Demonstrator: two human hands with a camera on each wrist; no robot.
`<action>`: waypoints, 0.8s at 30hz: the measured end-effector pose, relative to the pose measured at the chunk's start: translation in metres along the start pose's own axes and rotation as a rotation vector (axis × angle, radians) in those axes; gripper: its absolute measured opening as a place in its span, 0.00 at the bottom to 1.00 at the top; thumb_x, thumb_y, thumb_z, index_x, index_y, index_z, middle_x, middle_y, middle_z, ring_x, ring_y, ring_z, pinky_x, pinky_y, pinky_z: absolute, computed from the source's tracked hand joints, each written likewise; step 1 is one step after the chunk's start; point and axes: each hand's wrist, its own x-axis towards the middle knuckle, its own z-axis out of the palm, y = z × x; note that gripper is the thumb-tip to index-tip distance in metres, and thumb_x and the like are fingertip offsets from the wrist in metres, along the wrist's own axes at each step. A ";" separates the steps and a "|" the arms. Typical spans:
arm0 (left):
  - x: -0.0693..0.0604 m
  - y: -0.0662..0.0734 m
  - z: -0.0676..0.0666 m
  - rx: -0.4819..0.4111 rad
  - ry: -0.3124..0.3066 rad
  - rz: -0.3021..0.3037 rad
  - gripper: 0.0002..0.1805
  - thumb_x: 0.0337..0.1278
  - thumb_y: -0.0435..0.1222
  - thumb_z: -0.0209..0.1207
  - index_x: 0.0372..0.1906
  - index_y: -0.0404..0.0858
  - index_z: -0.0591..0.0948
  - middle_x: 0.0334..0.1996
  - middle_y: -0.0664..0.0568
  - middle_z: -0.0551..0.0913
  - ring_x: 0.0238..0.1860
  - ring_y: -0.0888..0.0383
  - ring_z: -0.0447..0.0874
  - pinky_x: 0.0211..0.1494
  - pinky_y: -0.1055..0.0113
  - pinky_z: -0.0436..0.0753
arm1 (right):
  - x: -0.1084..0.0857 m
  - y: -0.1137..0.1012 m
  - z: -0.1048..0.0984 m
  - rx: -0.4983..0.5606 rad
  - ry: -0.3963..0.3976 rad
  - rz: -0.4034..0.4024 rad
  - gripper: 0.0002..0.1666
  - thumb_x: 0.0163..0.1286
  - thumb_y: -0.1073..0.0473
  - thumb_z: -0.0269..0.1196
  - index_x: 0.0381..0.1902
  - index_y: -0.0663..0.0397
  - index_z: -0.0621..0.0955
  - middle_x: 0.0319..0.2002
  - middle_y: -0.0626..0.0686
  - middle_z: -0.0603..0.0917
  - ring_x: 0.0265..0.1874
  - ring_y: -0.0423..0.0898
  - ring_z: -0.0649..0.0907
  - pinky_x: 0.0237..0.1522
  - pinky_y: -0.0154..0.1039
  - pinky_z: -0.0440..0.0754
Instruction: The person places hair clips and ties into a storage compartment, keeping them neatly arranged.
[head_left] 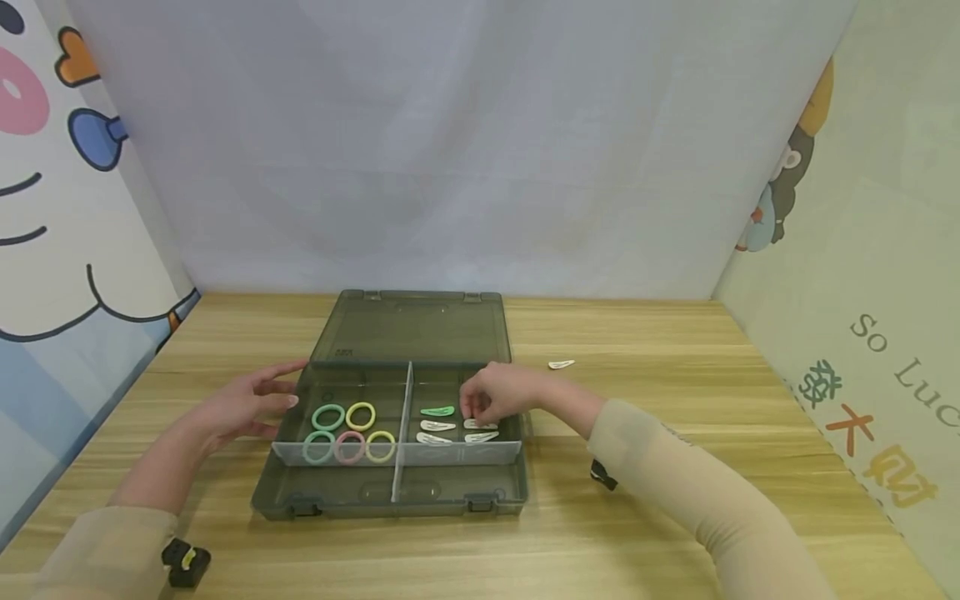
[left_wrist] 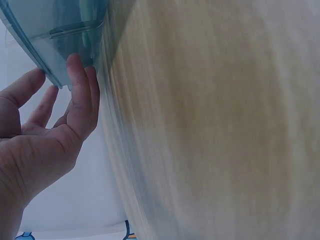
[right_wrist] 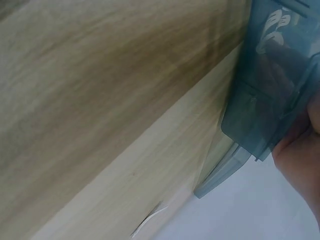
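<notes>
A smoky grey plastic box (head_left: 300, 483) lies on the table with its lid (head_left: 412, 327) tipped back, and dividers split it into compartments. My left hand (head_left: 243, 408) rests against the box's left side, fingers loosely extended, touching its wall (left_wrist: 50, 30). Over the right back compartment, my right hand (head_left: 498, 392) has its fingers curled down, pinching a white hair clip (head_left: 480, 424) at the compartment floor; the fingers partly cover it. Beside it lie a green hair clip (head_left: 437, 411) and several white ones (head_left: 438, 426). In the right wrist view, the box wall (right_wrist: 250, 110) veils the fingertips.
The left back compartment holds several hair ties, among them a yellow one (head_left: 361, 416), a pink one (head_left: 350, 447) and a green one (head_left: 327, 417). Another white hair clip (head_left: 561, 365) lies on the wooden table (head_left: 637, 375), right of the box. A white curtain (head_left: 450, 167) hangs behind.
</notes>
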 end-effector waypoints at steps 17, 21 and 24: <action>0.000 0.001 0.000 0.002 0.000 -0.004 0.42 0.66 0.41 0.55 0.76 0.44 0.44 0.70 0.27 0.47 0.64 0.33 0.60 0.48 0.53 0.80 | 0.006 0.003 0.002 -0.089 0.007 0.014 0.06 0.61 0.57 0.68 0.35 0.44 0.80 0.27 0.39 0.78 0.25 0.34 0.76 0.32 0.30 0.74; 0.001 0.000 0.000 0.003 0.000 -0.005 0.42 0.66 0.41 0.55 0.76 0.44 0.44 0.70 0.27 0.47 0.64 0.34 0.62 0.48 0.53 0.80 | 0.005 0.003 0.001 -0.049 0.014 -0.012 0.07 0.60 0.58 0.68 0.35 0.46 0.80 0.28 0.41 0.78 0.25 0.34 0.75 0.31 0.29 0.74; 0.002 -0.001 -0.001 0.007 0.001 -0.004 0.42 0.66 0.42 0.55 0.76 0.44 0.44 0.70 0.27 0.47 0.63 0.35 0.63 0.48 0.53 0.80 | 0.003 0.003 -0.003 -0.006 0.023 -0.048 0.07 0.60 0.60 0.68 0.35 0.49 0.81 0.28 0.42 0.79 0.25 0.34 0.75 0.31 0.28 0.74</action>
